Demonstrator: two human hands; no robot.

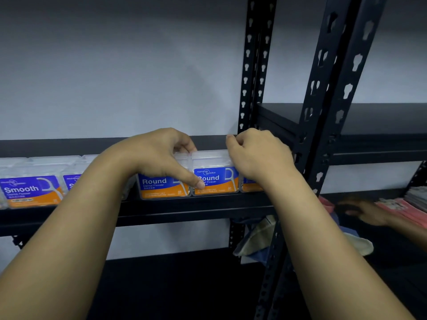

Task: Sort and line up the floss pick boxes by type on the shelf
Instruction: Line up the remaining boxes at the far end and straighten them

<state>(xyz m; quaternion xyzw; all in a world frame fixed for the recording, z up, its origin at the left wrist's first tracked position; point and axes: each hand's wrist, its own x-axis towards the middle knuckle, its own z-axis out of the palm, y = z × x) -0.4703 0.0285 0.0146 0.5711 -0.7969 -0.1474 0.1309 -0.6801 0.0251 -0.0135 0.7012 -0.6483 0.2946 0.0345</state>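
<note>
Here, a black metal shelf (208, 205) is carrying a row of clear floss pick boxes along its front edge, with Smooth boxes (30, 189) sitting toward the left end and Round boxes toward the right end, beside the upright post (323, 125). The left hand (161, 153) is gripping one Round box (161, 185), fingers curling over its top and the thumb pressing down near the seam with its neighbour. The right hand (258, 155) is curling over the top right corner of the next Round box (216, 180), holding it there; a third orange-and-blue box (250, 187) is peeking out behind that wrist, its label hidden. Down on the lower shelf to the right, another person's hand (365, 211) is reaching among pink packets (406, 209).

To my eye, the step is closing up and squaring the Round pair. Doing it well is likely meaning sliding both boxes together, keeping the labels facing forward and flush with the front edge, without nudging the Smooth group.
</note>
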